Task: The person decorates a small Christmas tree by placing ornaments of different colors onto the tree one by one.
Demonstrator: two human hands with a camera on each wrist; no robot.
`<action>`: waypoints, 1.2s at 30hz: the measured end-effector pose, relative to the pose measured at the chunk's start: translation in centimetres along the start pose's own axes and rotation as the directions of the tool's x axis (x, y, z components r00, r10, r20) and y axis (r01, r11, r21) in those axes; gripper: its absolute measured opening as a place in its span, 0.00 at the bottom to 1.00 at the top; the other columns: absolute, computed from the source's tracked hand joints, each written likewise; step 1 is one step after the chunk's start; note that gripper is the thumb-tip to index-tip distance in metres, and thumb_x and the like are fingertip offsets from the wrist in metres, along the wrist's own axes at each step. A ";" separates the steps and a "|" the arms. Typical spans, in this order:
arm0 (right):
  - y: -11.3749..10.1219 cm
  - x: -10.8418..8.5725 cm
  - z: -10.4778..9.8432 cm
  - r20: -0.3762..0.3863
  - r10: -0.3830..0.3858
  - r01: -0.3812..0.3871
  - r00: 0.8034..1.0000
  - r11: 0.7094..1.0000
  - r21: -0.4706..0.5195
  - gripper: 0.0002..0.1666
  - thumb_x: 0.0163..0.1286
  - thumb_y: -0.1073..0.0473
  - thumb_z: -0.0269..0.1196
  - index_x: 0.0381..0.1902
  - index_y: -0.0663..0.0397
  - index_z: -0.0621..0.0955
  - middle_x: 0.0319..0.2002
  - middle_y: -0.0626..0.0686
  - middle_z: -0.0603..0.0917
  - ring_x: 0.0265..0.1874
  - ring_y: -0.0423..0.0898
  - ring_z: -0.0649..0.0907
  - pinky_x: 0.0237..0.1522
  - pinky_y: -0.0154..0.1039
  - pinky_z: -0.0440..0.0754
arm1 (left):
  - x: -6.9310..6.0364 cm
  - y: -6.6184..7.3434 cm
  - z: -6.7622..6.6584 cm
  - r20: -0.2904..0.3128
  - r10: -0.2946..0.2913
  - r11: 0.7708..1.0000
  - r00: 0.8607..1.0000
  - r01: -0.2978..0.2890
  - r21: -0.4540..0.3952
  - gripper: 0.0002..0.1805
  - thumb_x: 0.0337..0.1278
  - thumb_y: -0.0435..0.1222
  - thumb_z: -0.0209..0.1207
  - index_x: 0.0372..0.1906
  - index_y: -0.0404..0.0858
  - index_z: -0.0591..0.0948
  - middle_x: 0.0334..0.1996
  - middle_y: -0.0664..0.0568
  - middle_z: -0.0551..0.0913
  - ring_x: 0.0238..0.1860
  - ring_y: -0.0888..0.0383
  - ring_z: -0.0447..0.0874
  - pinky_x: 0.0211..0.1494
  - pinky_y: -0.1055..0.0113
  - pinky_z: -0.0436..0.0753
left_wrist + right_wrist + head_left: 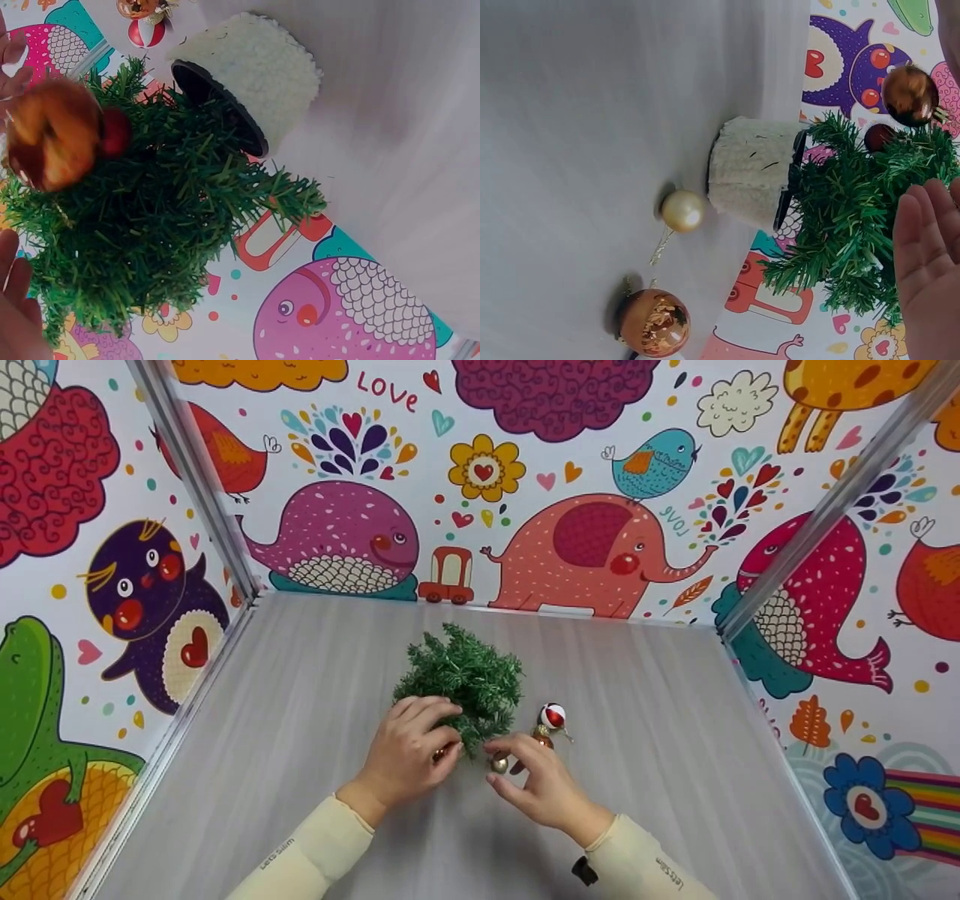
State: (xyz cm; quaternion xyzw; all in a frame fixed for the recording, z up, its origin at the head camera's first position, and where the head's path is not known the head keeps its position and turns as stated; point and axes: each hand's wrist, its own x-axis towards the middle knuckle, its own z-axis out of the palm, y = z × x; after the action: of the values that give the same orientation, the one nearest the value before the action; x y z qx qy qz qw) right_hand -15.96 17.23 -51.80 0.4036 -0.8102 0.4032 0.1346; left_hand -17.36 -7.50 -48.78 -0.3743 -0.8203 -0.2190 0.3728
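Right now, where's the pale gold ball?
Right wrist view: the pale gold ball lies on the table, left of centre, between the white pot and a copper ball.

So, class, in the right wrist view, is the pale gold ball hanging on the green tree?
No, the gold ball lies on the table beside the white pot, apart from the green branches.

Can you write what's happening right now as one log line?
left hand: at tree, grip unclear | right hand: beside tree | copper ball: by left hand | gold ball: on table
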 end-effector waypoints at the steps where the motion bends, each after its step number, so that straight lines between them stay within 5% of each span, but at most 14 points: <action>1: 0.0 0.1 0.0 -0.006 -0.001 0.001 1.000 1.000 -0.003 0.20 0.65 0.64 0.69 0.55 0.56 0.80 0.47 0.46 0.82 0.39 0.41 0.82 0.32 0.39 0.84 | 0.0 0.0 0.0 0.004 -0.005 1.000 1.000 0.005 -0.002 0.03 0.49 0.36 0.67 0.24 0.44 0.86 0.47 0.52 0.85 0.53 0.51 0.80 0.58 0.52 0.74; 13: 0.0 2.0 0.8 -0.075 -0.074 0.068 0.994 0.994 -0.082 0.07 0.65 0.62 0.69 0.41 0.51 0.85 0.36 0.42 0.81 0.31 0.36 0.81 0.31 0.29 0.81 | 0.1 0.1 0.0 0.011 -0.045 0.999 0.999 0.046 -0.020 0.03 0.49 0.37 0.68 0.25 0.44 0.86 0.47 0.52 0.84 0.52 0.52 0.79 0.58 0.53 0.74; 21: 0.1 2.4 1.6 -0.102 0.010 -0.013 0.995 1.000 -0.025 0.06 0.67 0.56 0.69 0.41 0.46 0.86 0.35 0.39 0.82 0.30 0.35 0.80 0.28 0.33 0.82 | 0.4 0.4 0.1 0.017 -0.058 0.998 0.998 0.058 -0.020 0.03 0.48 0.37 0.69 0.25 0.44 0.87 0.47 0.52 0.84 0.52 0.52 0.79 0.58 0.53 0.74; 36: -1.8 3.3 2.0 -0.253 -0.011 0.036 0.967 0.995 0.096 0.11 0.56 0.77 0.67 0.30 0.58 0.83 0.28 0.51 0.82 0.23 0.41 0.80 0.19 0.40 0.80 | 0.4 0.5 0.8 -0.007 -0.032 0.999 0.999 0.032 -0.018 0.05 0.48 0.38 0.70 0.23 0.44 0.86 0.46 0.52 0.85 0.51 0.52 0.80 0.56 0.54 0.76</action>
State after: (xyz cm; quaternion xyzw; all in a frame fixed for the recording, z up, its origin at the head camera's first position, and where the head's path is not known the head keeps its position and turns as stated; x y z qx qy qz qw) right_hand -16.46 13.29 -50.30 0.3649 -0.7606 0.4896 0.2208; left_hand -17.50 -6.56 -48.95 -0.3637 -0.8227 -0.2339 0.3690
